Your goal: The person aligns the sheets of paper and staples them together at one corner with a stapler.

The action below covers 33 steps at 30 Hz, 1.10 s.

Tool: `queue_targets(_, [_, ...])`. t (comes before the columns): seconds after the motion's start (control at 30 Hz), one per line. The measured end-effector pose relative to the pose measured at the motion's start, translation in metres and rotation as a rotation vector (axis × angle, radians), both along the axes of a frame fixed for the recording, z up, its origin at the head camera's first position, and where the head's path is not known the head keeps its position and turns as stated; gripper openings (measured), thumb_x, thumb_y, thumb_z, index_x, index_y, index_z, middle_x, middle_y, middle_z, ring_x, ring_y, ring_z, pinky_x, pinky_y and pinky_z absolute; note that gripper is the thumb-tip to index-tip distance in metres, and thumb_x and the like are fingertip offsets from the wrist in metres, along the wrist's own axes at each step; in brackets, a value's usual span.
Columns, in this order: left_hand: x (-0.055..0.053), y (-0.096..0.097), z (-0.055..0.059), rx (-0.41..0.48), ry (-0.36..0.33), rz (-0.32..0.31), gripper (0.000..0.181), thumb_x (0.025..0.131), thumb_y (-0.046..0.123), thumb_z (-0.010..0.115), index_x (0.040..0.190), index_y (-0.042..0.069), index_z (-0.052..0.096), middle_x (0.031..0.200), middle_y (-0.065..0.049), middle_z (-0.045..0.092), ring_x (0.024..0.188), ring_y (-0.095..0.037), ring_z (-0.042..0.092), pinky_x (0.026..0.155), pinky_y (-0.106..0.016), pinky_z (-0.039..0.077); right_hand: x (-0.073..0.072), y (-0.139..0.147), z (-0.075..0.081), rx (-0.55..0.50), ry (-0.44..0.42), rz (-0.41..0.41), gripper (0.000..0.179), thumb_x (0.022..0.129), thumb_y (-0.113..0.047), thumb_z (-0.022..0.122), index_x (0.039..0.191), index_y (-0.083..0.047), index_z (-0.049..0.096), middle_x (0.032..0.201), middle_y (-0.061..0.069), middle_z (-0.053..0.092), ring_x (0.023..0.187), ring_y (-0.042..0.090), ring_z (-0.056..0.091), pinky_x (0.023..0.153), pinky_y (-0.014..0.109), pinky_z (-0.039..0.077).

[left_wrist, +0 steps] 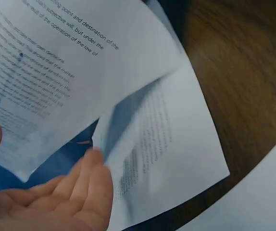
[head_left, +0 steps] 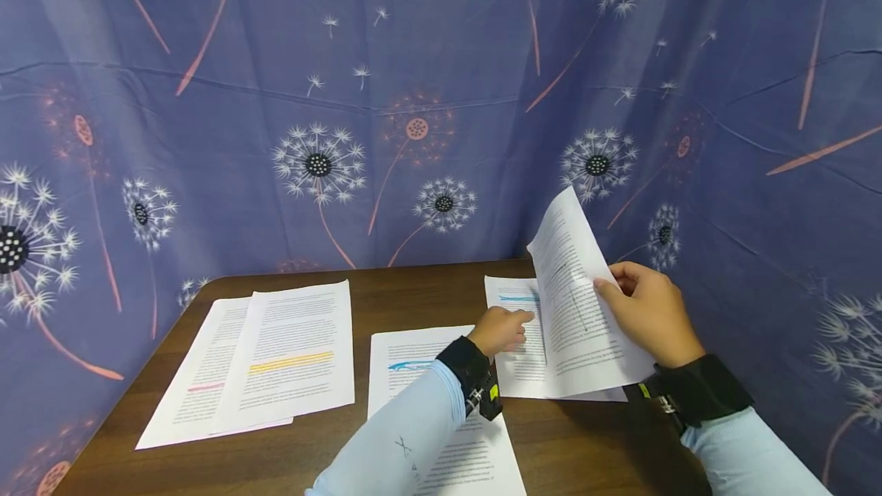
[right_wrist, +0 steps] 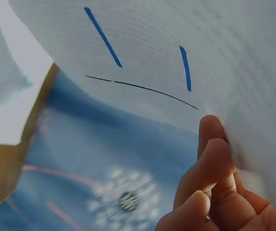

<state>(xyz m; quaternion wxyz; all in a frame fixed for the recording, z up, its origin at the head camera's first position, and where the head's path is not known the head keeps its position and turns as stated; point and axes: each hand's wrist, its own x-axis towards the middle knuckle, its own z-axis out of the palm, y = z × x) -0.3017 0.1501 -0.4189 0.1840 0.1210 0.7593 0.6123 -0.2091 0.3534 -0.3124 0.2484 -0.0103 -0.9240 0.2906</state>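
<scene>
Marked sheets (head_left: 296,335) lie near the table's (head_left: 413,301) left edge. Right hand (head_left: 654,311) pinches a raised sheet (head_left: 575,320) (not yet down); left hand (head_left: 499,331) extends fingers, empty.

Paperwork corner — table (head_left: 406,301), papers (head_left: 296,331), drape (head_left: 482,60)

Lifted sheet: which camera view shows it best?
Head: it shows the lifted sheet nearly whole, with the right hand gripping its edge. Left wrist shows only a cropped part, partly legible; right wrist, a cropped close-up with two blue strokes.
</scene>
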Motion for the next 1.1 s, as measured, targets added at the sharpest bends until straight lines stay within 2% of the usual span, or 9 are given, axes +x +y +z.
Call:
queue_targets(0.07, [-0.001,-0.005,0.000,0.141,-0.124,-0.018,0.064,0.099,0.042,0.060,0.135,-0.010,0.057,0.122,-0.025,0.071,0.114,-0.038,0.071,0.100,-0.049,0.055,0.003,-0.012,0.006,0.003,0.023,0.027,0.033,0.101,-0.035,0.066,0.115,-0.005,0.071,0.089,0.012,0.077,0.067,0.017,0.064,0.058,0.031,0.049])
queue_targets(0.13, [-0.002,-0.012,-0.001,0.240,-0.206,-0.047,0.062,0.100,0.041,0.059,0.136,-0.010,0.055,0.120,-0.023,0.072,0.111,-0.037,0.072,0.098,-0.048,0.055,0.005,-0.021,0.010,0.003,0.039,0.047,0.032,0.101,-0.034,0.067,0.114,-0.006,0.072,0.088,0.011,0.077,0.067,0.016,0.064,0.057,0.031,0.049])
queue_targets(0.23, [-0.002,-0.028,0.001,0.336,-0.250,-0.080,0.047,0.100,0.034,0.059,0.126,-0.005,0.062,0.108,-0.014,0.075,0.096,-0.027,0.075,0.085,-0.039,0.057,0.007,-0.031,0.012,-0.006,0.048,0.062,0.030,0.100,-0.034,0.068,0.114,-0.007,0.073,0.086,0.009,0.077,0.067,0.016,0.064,0.057,0.030,0.049])
queue_targets(0.3, [-0.002,-0.040,0.004,0.374,-0.239,-0.076,0.030,0.099,0.027,0.061,0.113,0.002,0.068,0.096,-0.007,0.074,0.084,-0.017,0.072,0.075,-0.033,0.054,0.009,-0.034,0.014,-0.008,0.052,0.063,0.030,0.100,-0.035,0.069,0.113,-0.008,0.073,0.086,0.008,0.077,0.068,0.016,0.064,0.058,0.030,0.048])
queue_targets(0.43, [-0.002,-0.069,0.008,0.363,-0.150,-0.029,0.018,0.097,0.024,0.067,0.102,0.007,0.070,0.085,0.001,0.066,0.077,-0.013,0.065,0.067,-0.028,0.048,0.012,-0.038,0.016,-0.002,0.056,0.055,0.031,0.099,-0.038,0.069,0.112,-0.010,0.073,0.085,0.007,0.077,0.069,0.016,0.063,0.058,0.030,0.047])
queue_targets(0.57, [-0.003,-0.100,0.016,0.288,-0.016,0.031,0.020,0.096,0.025,0.072,0.099,0.006,0.071,0.090,-0.002,0.068,0.080,-0.017,0.064,0.067,-0.030,0.047,0.013,-0.042,0.018,0.004,0.052,0.062,0.032,0.099,-0.038,0.069,0.111,-0.009,0.073,0.087,0.008,0.077,0.070,0.016,0.065,0.057,0.030,0.049])
queue_targets(0.67, [-0.002,-0.122,0.027,0.216,0.072,0.063,0.018,0.096,0.023,0.072,0.096,0.005,0.071,0.095,-0.005,0.072,0.081,-0.018,0.068,0.069,-0.033,0.046,0.012,-0.047,0.018,0.003,0.044,0.075,0.031,0.100,-0.037,0.069,0.111,-0.008,0.072,0.085,0.007,0.075,0.069,0.017,0.065,0.055,0.030,0.049])
queue_targets(0.9, [0.014,-0.171,0.048,0.044,0.254,0.081,0.017,0.096,0.025,0.073,0.095,0.008,0.074,0.093,-0.005,0.076,0.081,-0.020,0.072,0.069,-0.033,0.049,0.005,-0.063,0.006,-0.035,0.006,0.132,0.027,0.100,-0.034,0.069,0.105,-0.008,0.073,0.078,0.005,0.074,0.065,0.017,0.065,0.052,0.032,0.050])
queue_targets(1.1, [0.032,-0.205,0.049,-0.120,0.328,0.095,0.015,0.095,0.026,0.073,0.090,0.012,0.077,0.085,-0.002,0.075,0.077,-0.021,0.070,0.075,-0.036,0.055,0.002,-0.079,-0.013,-0.060,-0.101,0.209,0.024,0.099,-0.030,0.070,0.103,-0.006,0.074,0.081,0.003,0.075,0.063,0.015,0.067,0.052,0.030,0.050])
